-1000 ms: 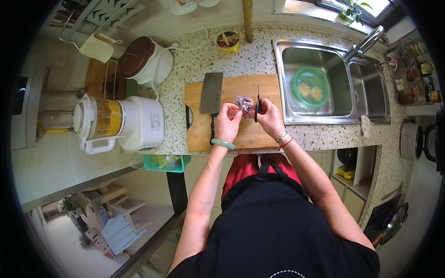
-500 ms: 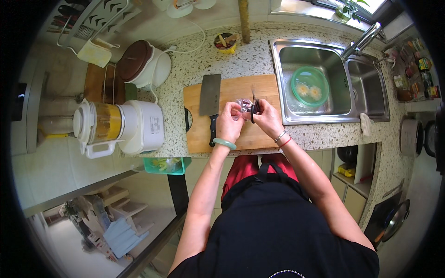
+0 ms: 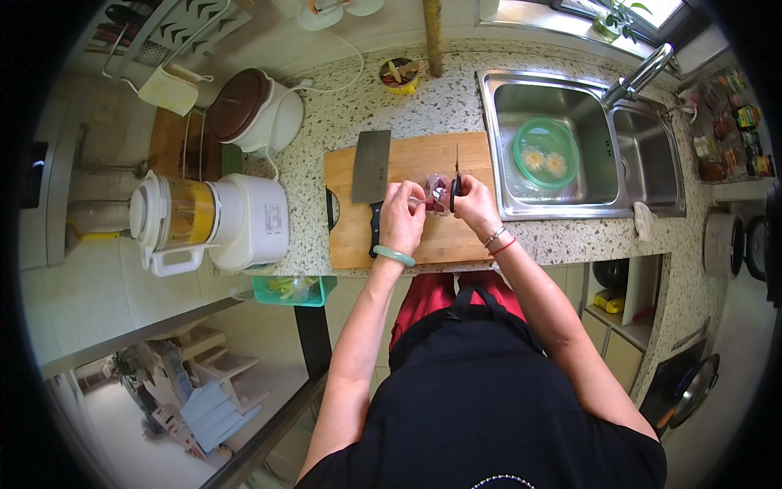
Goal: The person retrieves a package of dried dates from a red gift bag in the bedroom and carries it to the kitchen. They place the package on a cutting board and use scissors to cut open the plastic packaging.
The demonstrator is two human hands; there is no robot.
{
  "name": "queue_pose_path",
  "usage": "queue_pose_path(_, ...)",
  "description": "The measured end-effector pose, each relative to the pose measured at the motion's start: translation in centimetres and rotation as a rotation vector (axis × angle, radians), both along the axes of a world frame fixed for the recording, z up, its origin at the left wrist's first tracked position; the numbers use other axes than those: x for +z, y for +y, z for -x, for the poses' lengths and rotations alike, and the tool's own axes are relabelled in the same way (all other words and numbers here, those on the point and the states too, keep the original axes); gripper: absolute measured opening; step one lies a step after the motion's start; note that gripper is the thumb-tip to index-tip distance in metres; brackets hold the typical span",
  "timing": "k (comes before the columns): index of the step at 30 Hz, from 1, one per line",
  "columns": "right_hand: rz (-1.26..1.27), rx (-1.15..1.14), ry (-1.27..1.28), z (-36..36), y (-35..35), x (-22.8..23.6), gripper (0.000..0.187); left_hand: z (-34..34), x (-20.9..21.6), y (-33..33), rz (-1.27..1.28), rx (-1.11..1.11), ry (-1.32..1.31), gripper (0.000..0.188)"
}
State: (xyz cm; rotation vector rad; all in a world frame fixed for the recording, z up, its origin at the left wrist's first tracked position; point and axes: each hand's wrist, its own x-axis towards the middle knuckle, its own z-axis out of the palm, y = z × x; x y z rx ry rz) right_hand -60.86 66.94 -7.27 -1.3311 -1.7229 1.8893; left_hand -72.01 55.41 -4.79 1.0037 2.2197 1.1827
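Above the wooden cutting board [image 3: 456, 236], my left hand [image 3: 401, 218] pinches the left edge of a small clear plastic bag [image 3: 437, 192] with dark red pieces inside; what the pieces are I cannot make out. Black-handled scissors [image 3: 456, 175] are in my right hand [image 3: 475, 204], their blades pointing away from me. The bag lies between my two hands, close beside the scissors. To the left of the bag, a cleaver [image 3: 371, 167] rests flat on the board, its black handle partly under my left hand.
Right of the board is a steel sink [image 3: 533, 98] with a green bowl [image 3: 521, 175] holding two pale round pieces in water. A white blender [image 3: 244, 220] and a lidded white pot [image 3: 281, 118] stand at left. A yellow cup [image 3: 401, 86] sits behind; a green bin [image 3: 314, 292] hangs at the front edge.
My hands have moved apart slightly, the right one with the scissors going right. More of the bag and its red contents shows between them.
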Motion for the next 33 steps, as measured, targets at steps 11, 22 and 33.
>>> queue_pose_path(11,-0.021,-0.168,0.3,0.2,-2.3,-2.8,0.025,-1.0,0.3,-0.7,0.002,-0.076,0.424,0.018)
queue_pose_path(22,-0.085,-0.183,0.234,0.3,-3.6,-3.3,0.023,-0.5,-0.1,-1.6,0.274,-0.235,0.374,0.014)
queue_pose_path(33,0.035,-0.295,0.262,-0.8,-2.0,-3.2,0.026,-0.2,-2.3,-1.9,0.201,-0.089,0.296,0.018)
